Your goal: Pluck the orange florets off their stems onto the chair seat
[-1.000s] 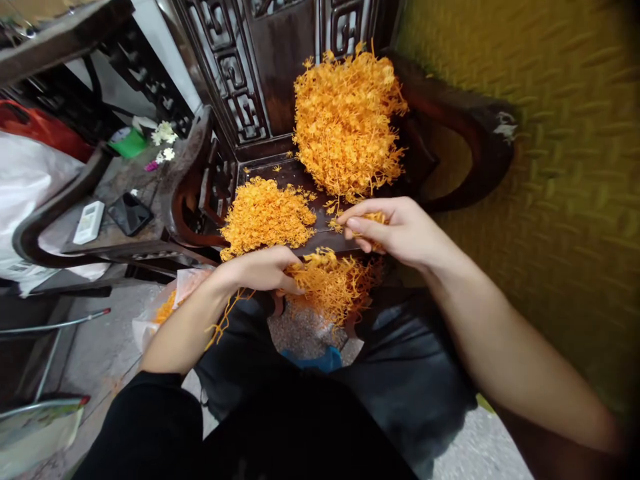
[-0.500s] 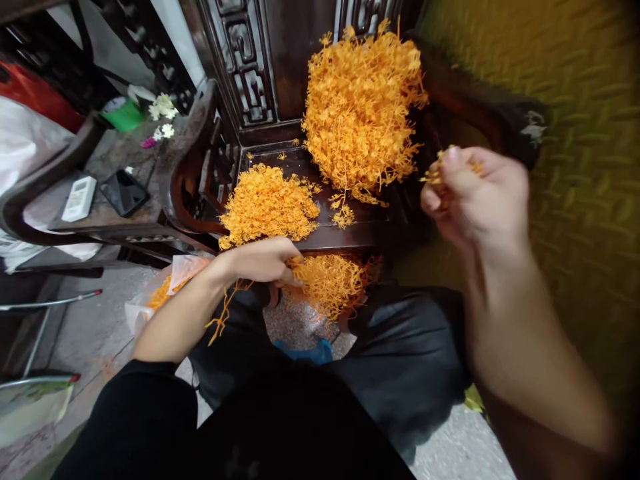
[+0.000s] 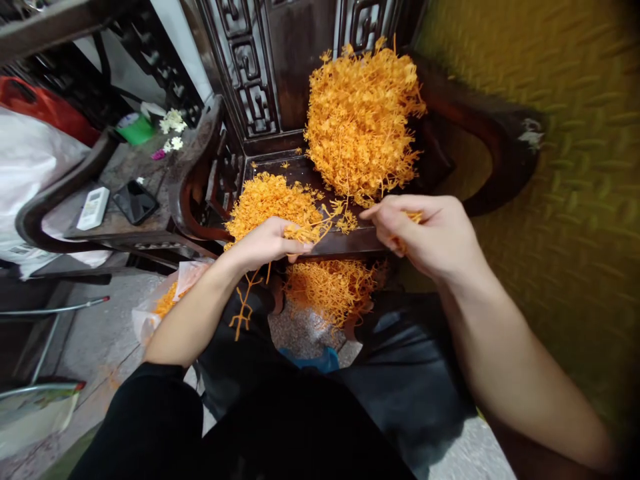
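My left hand is closed on a branching orange plastic flower stem; part of it dangles below the wrist and sprigs stick out past the fingertips. To its right, my right hand is closed around small orange pieces, mostly hidden by the fingers, with thumb and forefinger near the sprigs. Behind the left hand lies a low heap of loose orange blossoms on the dark wooden seat. A taller heap of orange flower sprigs stands behind the right hand. Bare orange stems are piled below the seat edge.
The carved chair's curved armrest rises at the right. On a side table at the left are a white remote, a dark phone, green tape and white flowers. A plastic bag with orange pieces sits on the floor.
My right hand has moved left and down, closer to the left hand. My left hand has risen from the stem pile to the seat's front edge, with sprigs now showing past its fingers.
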Tool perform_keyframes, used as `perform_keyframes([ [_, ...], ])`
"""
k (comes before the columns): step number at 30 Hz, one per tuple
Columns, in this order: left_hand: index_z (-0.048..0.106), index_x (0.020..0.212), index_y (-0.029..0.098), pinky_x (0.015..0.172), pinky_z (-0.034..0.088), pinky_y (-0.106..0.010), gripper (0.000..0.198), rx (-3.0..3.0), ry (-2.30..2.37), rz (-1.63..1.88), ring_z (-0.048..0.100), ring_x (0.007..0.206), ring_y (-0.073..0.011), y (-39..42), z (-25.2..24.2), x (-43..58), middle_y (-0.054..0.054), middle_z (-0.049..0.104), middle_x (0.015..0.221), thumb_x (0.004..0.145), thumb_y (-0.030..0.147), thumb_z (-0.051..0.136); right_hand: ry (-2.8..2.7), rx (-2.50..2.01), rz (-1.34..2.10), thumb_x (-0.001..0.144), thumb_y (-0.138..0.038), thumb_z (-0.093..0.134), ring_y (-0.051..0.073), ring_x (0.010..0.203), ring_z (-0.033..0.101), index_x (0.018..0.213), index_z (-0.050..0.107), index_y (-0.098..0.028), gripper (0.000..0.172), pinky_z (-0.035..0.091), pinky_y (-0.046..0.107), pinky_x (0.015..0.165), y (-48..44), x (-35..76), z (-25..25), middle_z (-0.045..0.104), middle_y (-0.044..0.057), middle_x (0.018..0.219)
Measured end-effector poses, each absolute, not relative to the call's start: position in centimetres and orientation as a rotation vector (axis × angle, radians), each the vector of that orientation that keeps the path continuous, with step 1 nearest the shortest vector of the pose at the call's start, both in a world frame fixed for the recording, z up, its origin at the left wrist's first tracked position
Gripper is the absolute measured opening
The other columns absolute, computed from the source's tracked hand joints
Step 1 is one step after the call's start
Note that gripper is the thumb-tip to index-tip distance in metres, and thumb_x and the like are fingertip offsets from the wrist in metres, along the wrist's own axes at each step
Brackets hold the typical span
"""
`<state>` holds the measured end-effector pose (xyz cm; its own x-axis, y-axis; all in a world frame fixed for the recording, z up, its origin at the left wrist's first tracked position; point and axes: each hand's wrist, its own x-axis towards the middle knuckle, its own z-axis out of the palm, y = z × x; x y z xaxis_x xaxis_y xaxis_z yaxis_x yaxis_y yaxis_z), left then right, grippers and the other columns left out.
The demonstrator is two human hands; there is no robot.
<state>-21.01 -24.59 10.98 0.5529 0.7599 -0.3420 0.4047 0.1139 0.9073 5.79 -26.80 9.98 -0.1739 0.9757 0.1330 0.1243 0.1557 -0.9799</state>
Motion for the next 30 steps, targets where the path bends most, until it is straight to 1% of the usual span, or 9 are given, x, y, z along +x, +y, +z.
perform_keyframes([
  [3,0.062,0.067,0.016,0.048,0.02,-0.025,0.029,1.428,0.99,0.43,0.037,0.047,-0.0061,-24.8,11.0,-20.6,0.003,0.055,0.055,0.082,0.036,0.076,-1.706,-1.199,1.076,0.083,-0.048,0.081,0.022,0.077,0.07,0.1,0.085,-0.019,0.034,0.055,0.036,0.072,-26.7,4.5,10.1,0.079,0.007,0.087],
  [6,0.061,0.063,0.016,0.048,0.023,-0.024,0.031,1.44,0.936,0.418,0.037,0.048,-0.0055,-25.1,11.2,-19.8,0.004,0.052,0.054,0.08,0.035,0.078,-1.792,-1.142,1.121,0.08,-0.045,0.082,0.029,0.103,0.074,0.111,0.084,-0.02,0.04,0.055,0.042,0.095,-26.1,3.2,9.9,0.08,0.008,0.114],
  [12,0.062,0.064,0.015,0.048,0.025,-0.023,0.028,1.368,0.943,0.459,0.041,0.047,-0.0053,-24.9,11.3,-19.1,0.003,0.054,0.054,0.076,0.03,0.081,-1.801,-1.155,0.96,0.086,-0.047,0.076,0.017,0.066,0.061,0.071,0.073,-0.017,0.033,0.044,0.03,0.064,-25.3,2.8,9.4,0.071,0.004,0.071],
  [16,0.06,0.062,0.016,0.045,0.018,-0.024,0.025,1.249,0.973,0.508,0.039,0.043,-0.0049,-24.4,11.2,-18.9,0.003,0.053,0.052,0.071,0.026,0.081,-1.606,-1.254,0.836,0.089,-0.042,0.071,0.013,0.056,0.051,0.075,0.067,-0.018,0.029,0.038,0.028,0.057,-25.0,3.0,8.9,0.063,0.0,0.063],
  [19,0.061,0.062,0.015,0.045,0.018,-0.024,0.024,1.245,0.973,0.472,0.039,0.043,-0.0045,-24.5,11.2,-18.7,0.002,0.054,0.051,0.071,0.026,0.081,-1.5,-1.256,0.812,0.09,-0.04,0.07,0.016,0.061,0.061,0.082,0.069,-0.019,0.023,0.044,0.029,0.057,-24.7,3.5,8.6,0.075,0.005,0.082],
  [22,0.062,0.06,0.015,0.045,0.017,-0.024,0.032,1.285,1.005,0.482,0.036,0.042,-0.0034,-24.7,11.2,-18.5,0.001,0.055,0.051,0.076,0.034,0.082,-1.71,-1.246,0.633,0.092,-0.033,0.067,0.024,0.087,0.074,0.09,0.075,-0.018,0.017,0.056,0.036,0.078,-24.8,4.2,8.7,0.079,0.009,0.106],
  [24,0.061,0.058,0.014,0.044,0.014,-0.024,0.038,1.268,1.017,0.547,0.032,0.041,-0.0023,-24.6,11.1,-18.5,0.002,0.052,0.051,0.078,0.04,0.082,-1.914,-1.32,0.389,0.095,-0.029,0.063,0.026,0.095,0.075,0.101,0.08,-0.018,0.021,0.055,0.038,0.087,-25.1,4.7,9.0,0.08,0.01,0.106],
  [27,0.06,0.059,0.015,0.044,0.01,-0.025,0.04,1.223,1.01,0.637,0.029,0.041,-0.0016,-24.5,11.1,-18.5,0.003,0.052,0.052,0.078,0.041,0.083,-2.003,-1.558,0.037,0.099,-0.027,0.056,0.029,0.096,0.075,0.117,0.081,-0.02,0.031,0.054,0.04,0.082,-25.6,5.3,9.6,0.079,0.011,0.107],
  [30,0.06,0.065,0.016,0.044,0.012,-0.024,0.034,1.189,1.014,0.72,0.03,0.041,-0.0017,-24.5,11.3,-18.4,0.003,0.055,0.055,0.079,0.038,0.083,-1.913,-1.74,-0.077,0.099,-0.028,0.056,0.033,0.097,0.075,0.114,0.083,-0.02,0.031,0.054,0.042,0.08,-25.6,6.0,9.9,0.079,0.013,0.108],
])
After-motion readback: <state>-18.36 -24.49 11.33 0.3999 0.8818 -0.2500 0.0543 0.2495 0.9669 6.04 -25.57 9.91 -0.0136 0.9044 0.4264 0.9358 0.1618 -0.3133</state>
